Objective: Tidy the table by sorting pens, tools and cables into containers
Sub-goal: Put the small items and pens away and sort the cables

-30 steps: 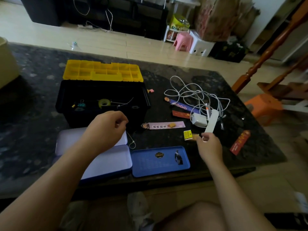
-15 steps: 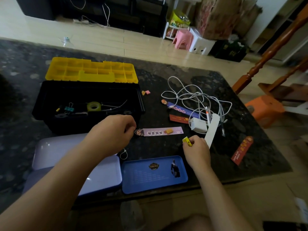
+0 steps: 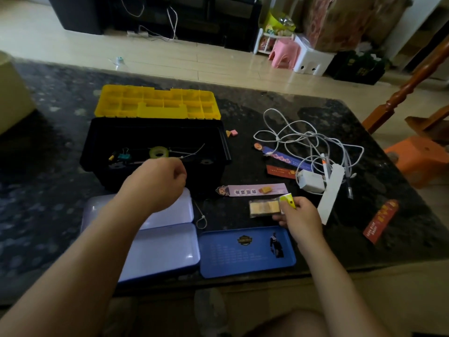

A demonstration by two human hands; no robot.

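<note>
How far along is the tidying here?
Early. Done: tape roll, binder clip and cable tie lie in the black toolbox. In hand: the right hand pinches a small yellow item; the left hand, curled, is over the toolbox. Left: white cables, charger, pen, bookmarks and a loose zip tie on the table.

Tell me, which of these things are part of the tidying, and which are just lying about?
For the job: black toolbox, white cable tangle, charger, zip tie, tin case, yellow item in the right hand.
Just lying about: pink stool, white stool, orange stool.
</note>
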